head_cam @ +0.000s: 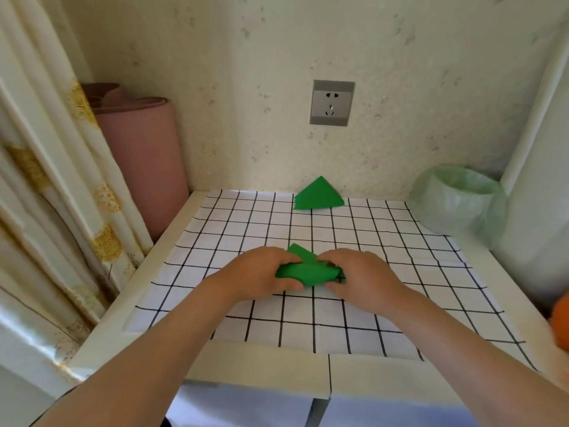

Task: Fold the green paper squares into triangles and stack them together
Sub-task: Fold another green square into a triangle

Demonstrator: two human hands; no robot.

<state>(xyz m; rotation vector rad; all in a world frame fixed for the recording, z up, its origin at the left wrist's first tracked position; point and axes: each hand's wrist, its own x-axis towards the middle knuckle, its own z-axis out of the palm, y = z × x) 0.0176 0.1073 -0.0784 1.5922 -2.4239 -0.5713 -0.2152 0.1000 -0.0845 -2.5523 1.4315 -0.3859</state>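
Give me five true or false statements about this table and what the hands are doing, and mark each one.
1. The left hand and the right hand both grip the green paper on the checked cloth. True.
2. The stack of folded triangles lies at the cloth's near edge. False: it lies at the far edge, by the wall.
3. The wall socket is above that stack. True.
4. The rolled pink mat stands on the right. False: it stands on the left, beside the curtain.
5. A plug sits in the socket. False: nothing is plugged in.
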